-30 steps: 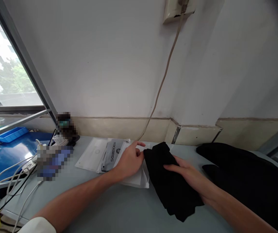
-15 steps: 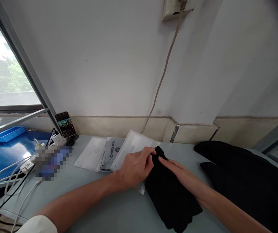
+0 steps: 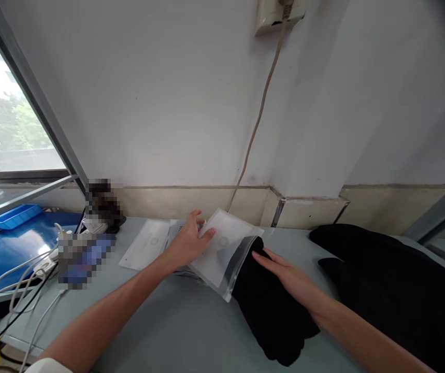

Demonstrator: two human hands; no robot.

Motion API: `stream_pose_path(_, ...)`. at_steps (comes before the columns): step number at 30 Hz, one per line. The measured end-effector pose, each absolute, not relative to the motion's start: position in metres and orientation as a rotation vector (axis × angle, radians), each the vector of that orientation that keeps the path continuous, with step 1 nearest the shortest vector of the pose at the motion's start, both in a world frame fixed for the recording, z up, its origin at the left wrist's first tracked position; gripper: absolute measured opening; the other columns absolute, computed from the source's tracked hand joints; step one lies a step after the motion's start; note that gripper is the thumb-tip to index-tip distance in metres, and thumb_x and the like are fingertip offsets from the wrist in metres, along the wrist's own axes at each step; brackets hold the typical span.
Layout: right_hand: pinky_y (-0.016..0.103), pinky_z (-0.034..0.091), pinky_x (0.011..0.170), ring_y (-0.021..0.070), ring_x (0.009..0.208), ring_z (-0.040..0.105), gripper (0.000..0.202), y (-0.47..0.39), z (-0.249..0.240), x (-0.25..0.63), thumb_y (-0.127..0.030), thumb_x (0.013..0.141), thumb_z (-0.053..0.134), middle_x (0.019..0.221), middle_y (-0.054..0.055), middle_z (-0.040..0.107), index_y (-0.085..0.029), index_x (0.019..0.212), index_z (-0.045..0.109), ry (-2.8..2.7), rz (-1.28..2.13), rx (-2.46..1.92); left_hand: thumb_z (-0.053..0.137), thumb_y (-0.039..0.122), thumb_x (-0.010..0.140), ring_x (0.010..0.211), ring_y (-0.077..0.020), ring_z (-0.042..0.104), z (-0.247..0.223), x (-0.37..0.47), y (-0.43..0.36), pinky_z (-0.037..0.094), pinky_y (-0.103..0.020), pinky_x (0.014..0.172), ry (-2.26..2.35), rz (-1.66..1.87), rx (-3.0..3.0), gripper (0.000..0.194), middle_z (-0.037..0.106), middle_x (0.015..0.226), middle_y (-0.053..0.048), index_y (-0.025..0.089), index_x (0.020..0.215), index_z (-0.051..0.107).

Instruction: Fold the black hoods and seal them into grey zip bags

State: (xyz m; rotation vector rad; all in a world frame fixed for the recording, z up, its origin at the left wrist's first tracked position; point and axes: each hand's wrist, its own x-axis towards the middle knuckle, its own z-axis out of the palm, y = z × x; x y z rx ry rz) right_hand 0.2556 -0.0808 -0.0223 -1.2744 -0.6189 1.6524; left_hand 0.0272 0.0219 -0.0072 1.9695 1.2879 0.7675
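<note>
A folded black fabric piece (image 3: 272,311) lies slantwise, its upper end just inside the mouth of a clear zip bag (image 3: 222,248). My right hand (image 3: 284,272) grips the fabric near that end, thumb on top, the other fingers along its far side and partly hidden. My left hand (image 3: 191,241) is at the bag's left edge. Its thumb rests over the plastic and its fingers are spread apart. Under and beside this bag lie another clear bag (image 3: 144,246) and a grey printed packet, now mostly covered by my left hand.
More black fabric (image 3: 393,290) is heaped on the right of the grey table (image 3: 160,321). At left are a power strip with cables (image 3: 43,267) and blurred-out items. A blue tray (image 3: 14,215) stands beyond the metal frame (image 3: 51,114). A cord (image 3: 263,103) hangs down the wall.
My left hand has let go of the fabric's upper end and moved left to the bag's edge. The fabric's end now sits within the bag's mouth. My right hand keeps its grip.
</note>
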Motion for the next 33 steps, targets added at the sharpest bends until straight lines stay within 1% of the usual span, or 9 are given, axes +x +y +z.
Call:
stream_pose_path(2, 0.034, 0.063, 0.093, 0.0270, 0.102, 0.080, 0.045, -0.083, -0.020, 0.256, -0.041, 0.089, 0.081, 0.116, 0.006, 0.083, -0.027, 0.130, 0.071, -0.614, 1.664, -1.274, 0.067, 0.057, 0.094, 0.114, -0.0312, 0.069, -0.005, 0.018, 0.023, 0.055, -0.044, 0.092, 1.157, 0.661, 1.720, 0.078, 0.066, 0.136, -0.017, 0.022, 0.154, 0.032)
stream_pose_path(5, 0.035, 0.063, 0.092, 0.0289, 0.102, 0.079, 0.036, -0.082, -0.022, 0.257, -0.052, 0.087, 0.081, 0.108, 0.004, 0.085, -0.029, 0.114, 0.079, -0.654, 1.600, -1.380, 0.080, 0.057, 0.084, 0.105, -0.0301, 0.073, -0.004, 0.012, 0.017, 0.057, -0.039, 0.082, 0.939, 0.644, 1.576, 0.078, 0.072, 0.125, -0.015, 0.022, 0.145, 0.046)
stream_pose_path(10, 0.040, 0.060, 0.096, 0.0350, 0.099, 0.079, 0.029, -0.072, -0.036, 0.257, -0.055, 0.085, 0.080, 0.096, 0.004, 0.086, -0.029, 0.096, 0.086, -0.904, 1.557, -1.350, 0.086, 0.047, 0.080, 0.104, -0.0281, 0.073, -0.009, 0.012, 0.005, 0.057, -0.037, 0.081, 0.741, 0.678, 1.562, 0.073, 0.073, 0.121, -0.013, 0.024, 0.141, 0.052)
stream_pose_path(14, 0.046, 0.055, 0.104, 0.0366, 0.104, 0.076, 0.036, -0.074, -0.037, 0.255, -0.058, 0.084, 0.079, 0.105, 0.004, 0.084, -0.031, 0.107, 0.084, -1.180, 1.491, -1.196, 0.088, 0.047, 0.078, 0.109, -0.0289, 0.070, -0.005, 0.011, -0.002, 0.057, -0.037, 0.083, 0.743, 0.517, 1.559, 0.070, 0.070, 0.124, -0.012, 0.024, 0.136, 0.056)
stream_pose_path(18, 0.045, 0.054, 0.103, 0.0374, 0.111, 0.071, 0.039, -0.083, -0.031, 0.249, -0.063, 0.090, 0.071, 0.115, 0.004, 0.081, -0.032, 0.111, 0.083, -1.467, 1.386, -1.128, 0.091, 0.047, 0.074, 0.111, -0.0295, 0.069, -0.001, 0.015, -0.010, 0.057, -0.038, 0.085, 0.682, 0.465, 1.599, 0.072, 0.070, 0.121, -0.010, 0.025, 0.135, 0.059)
stream_pose_path(22, 0.042, 0.057, 0.088, 0.0332, 0.091, 0.074, 0.038, -0.084, -0.034, 0.246, -0.062, 0.093, 0.068, 0.095, 0.005, 0.081, -0.028, 0.099, 0.084, -1.498, 1.355, -1.161, 0.091, 0.043, 0.074, 0.116, -0.0292, 0.066, -0.007, 0.021, -0.016, 0.056, -0.037, 0.089, 0.637, 0.528, 1.660, 0.070, 0.069, 0.125, -0.009, 0.026, 0.134, 0.060)
stream_pose_path(25, 0.041, 0.059, 0.081, 0.0311, 0.081, 0.075, 0.036, -0.083, -0.034, 0.248, -0.057, 0.089, 0.074, 0.087, 0.004, 0.081, -0.026, 0.105, 0.083, -1.393, 1.477, -1.194, 0.091, 0.044, 0.075, 0.106, -0.0264, 0.068, -0.013, 0.020, -0.014, 0.056, -0.035, 0.084, 0.664, 0.555, 1.662, 0.064, 0.072, 0.116, -0.007, 0.026, 0.130, 0.063)
stream_pose_path(29, 0.041, 0.058, 0.096, 0.0323, 0.103, 0.076, 0.049, -0.082, -0.026, 0.256, -0.050, 0.084, 0.082, 0.111, 0.005, 0.083, -0.027, 0.127, 0.076, -1.227, 1.642, -1.171, 0.090, 0.045, 0.076, 0.098, -0.0256, 0.070, -0.014, 0.015, -0.003, 0.057, -0.037, 0.083, 0.754, 0.697, 1.592, 0.055, 0.074, 0.107, -0.009, 0.020, 0.120, 0.066)
stream_pose_path(33, 0.036, 0.059, 0.094, 0.0304, 0.108, 0.076, 0.055, -0.078, -0.019, 0.267, -0.041, 0.076, 0.090, 0.115, 0.005, 0.082, -0.028, 0.127, 0.076, -1.083, 1.658, -1.220, 0.089, 0.046, 0.077, 0.101, -0.0280, 0.072, -0.012, 0.010, 0.006, 0.058, -0.039, 0.083, 0.897, 0.855, 1.530, 0.052, 0.074, 0.109, -0.011, 0.018, 0.116, 0.067)
